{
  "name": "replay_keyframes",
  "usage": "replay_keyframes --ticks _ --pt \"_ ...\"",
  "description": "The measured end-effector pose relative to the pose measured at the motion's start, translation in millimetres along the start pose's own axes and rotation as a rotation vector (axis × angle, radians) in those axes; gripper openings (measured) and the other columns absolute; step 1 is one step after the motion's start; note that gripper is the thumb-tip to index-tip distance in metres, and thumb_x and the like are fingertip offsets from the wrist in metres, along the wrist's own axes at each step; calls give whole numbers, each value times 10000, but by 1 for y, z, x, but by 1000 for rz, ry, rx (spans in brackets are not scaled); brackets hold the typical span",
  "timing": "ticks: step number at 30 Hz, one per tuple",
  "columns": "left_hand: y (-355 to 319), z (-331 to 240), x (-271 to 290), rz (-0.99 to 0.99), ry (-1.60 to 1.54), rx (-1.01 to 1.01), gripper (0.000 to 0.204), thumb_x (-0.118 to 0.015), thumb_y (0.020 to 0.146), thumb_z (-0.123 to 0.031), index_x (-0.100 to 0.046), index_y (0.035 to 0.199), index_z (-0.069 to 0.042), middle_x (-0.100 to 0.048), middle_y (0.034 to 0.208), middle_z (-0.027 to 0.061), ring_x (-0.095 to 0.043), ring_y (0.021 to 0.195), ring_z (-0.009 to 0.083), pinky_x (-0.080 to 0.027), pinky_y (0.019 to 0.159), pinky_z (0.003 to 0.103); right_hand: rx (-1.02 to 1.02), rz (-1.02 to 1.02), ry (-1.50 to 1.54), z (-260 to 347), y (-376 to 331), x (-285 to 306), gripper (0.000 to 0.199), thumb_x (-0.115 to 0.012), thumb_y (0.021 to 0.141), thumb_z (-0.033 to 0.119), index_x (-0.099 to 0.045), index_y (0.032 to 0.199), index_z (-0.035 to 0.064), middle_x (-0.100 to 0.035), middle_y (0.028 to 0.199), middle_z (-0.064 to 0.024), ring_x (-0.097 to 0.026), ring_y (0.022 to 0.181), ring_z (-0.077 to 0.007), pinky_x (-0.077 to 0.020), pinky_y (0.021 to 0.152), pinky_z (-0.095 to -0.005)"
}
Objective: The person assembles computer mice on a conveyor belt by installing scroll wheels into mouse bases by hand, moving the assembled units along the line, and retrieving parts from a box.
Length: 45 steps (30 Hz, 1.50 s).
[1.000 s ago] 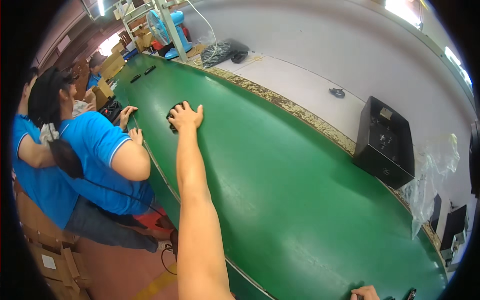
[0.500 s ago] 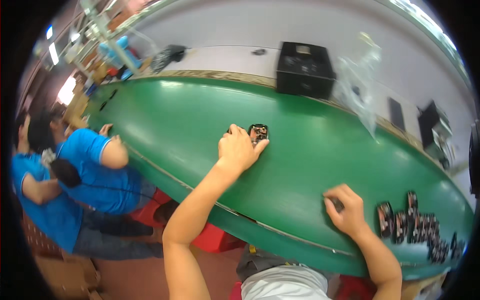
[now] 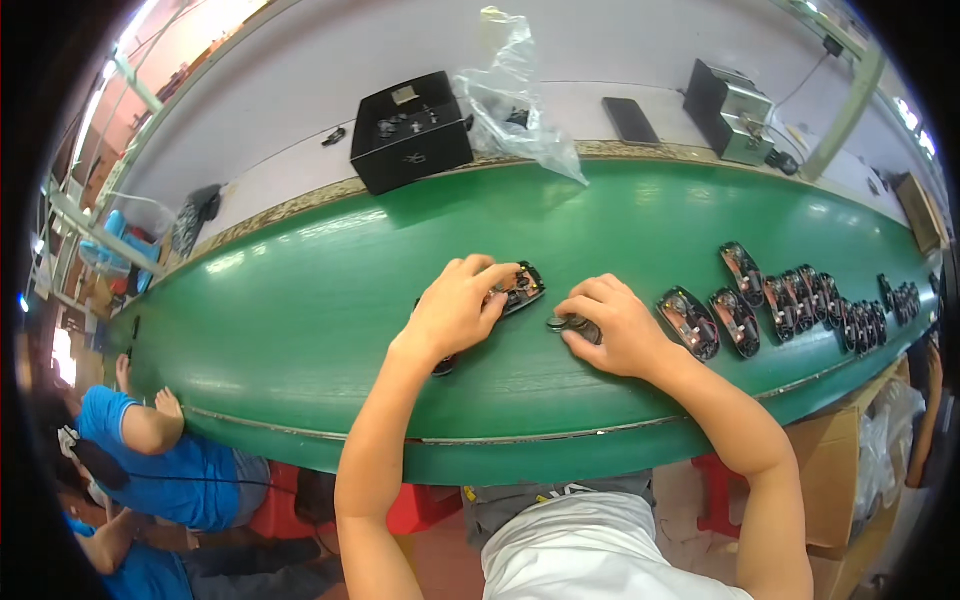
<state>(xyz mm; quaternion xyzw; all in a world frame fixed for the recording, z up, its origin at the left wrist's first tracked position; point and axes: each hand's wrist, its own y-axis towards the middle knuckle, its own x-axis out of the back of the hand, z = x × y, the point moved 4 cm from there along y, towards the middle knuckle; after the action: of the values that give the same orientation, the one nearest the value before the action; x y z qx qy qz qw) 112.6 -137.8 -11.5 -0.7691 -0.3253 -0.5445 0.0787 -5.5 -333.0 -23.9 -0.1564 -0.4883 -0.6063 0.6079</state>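
My left hand [image 3: 450,315] is closed over an opened computer mouse [image 3: 524,290], gripping it just above the green work surface [image 3: 300,340]. Its black shell shows a copper-coloured circuit board inside. A second dark piece [image 3: 443,366] pokes out from beneath that hand's palm and wrist; most of it is hidden. Close by on the right, my right hand [image 3: 620,330] has its fingers curled round several small dark round parts [image 3: 575,325]. Right of this hand lies an opened mouse half [image 3: 688,322], the nearest of a row of similar ones.
More opened mice [image 3: 800,300] run along the right of the surface. At the back stand a black box [image 3: 410,135] with small parts in it, a clear plastic bag [image 3: 515,110], a dark flat slab [image 3: 630,120] and a metal-fronted device [image 3: 735,110]. Blue-shirted co-workers [image 3: 195,470] sit at left.
My view has swung to the right. My right hand, with its small parts, has come close to my left hand. The mouse under my left hand is now turned at a slant.
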Motion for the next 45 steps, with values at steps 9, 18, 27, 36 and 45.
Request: replay_keyframes --ticks 9,18,27,36,45 --pt "-8 -21 13 79 28 297 182 -714 886 -191 -722 1007 -56 -657 928 119 -661 768 319 -540 727 433 66 -72 -14 4 7 -10 258 -802 779 230 -719 986 101 -662 964 -65 -612 1009 -266 -452 944 -425" --pt "-11 -1 -3 -189 -156 58 230 -707 839 -66 -721 1069 -73 -668 1086 113 -649 1041 335 -524 919 424 27 -61 -99 20 13 -18 268 -815 784 245 -709 984 101 -664 980 -74 -619 1007 -272 -453 938 -425" --pt "-11 -22 -31 -244 -224 -1 139 -687 782 -74 -636 905 -36 -571 991 165 -588 929 370 -504 821 451 -72 -107 94 28 16 19 352 -750 748 -71 -722 1092 0 -645 1034 -134 -665 931 -276 -532 808 -361" --pt "-7 -44 -48 -282 -370 -88 162 -671 760 -33 -604 905 -6 -563 967 185 -577 922 392 -503 807 468 -160 -104 211 15 6 18 330 -786 777 -29 -687 1092 -33 -731 1051 -166 -728 938 -255 -568 861 -339" --pt "-16 -44 -26 -191 -407 95 174 -714 742 -15 -615 885 -14 -635 976 141 -661 894 342 -555 766 424 -46 -133 280 18 15 10 289 -808 806 76 -715 1074 25 -746 1051 -135 -736 927 -291 -590 821 -372"
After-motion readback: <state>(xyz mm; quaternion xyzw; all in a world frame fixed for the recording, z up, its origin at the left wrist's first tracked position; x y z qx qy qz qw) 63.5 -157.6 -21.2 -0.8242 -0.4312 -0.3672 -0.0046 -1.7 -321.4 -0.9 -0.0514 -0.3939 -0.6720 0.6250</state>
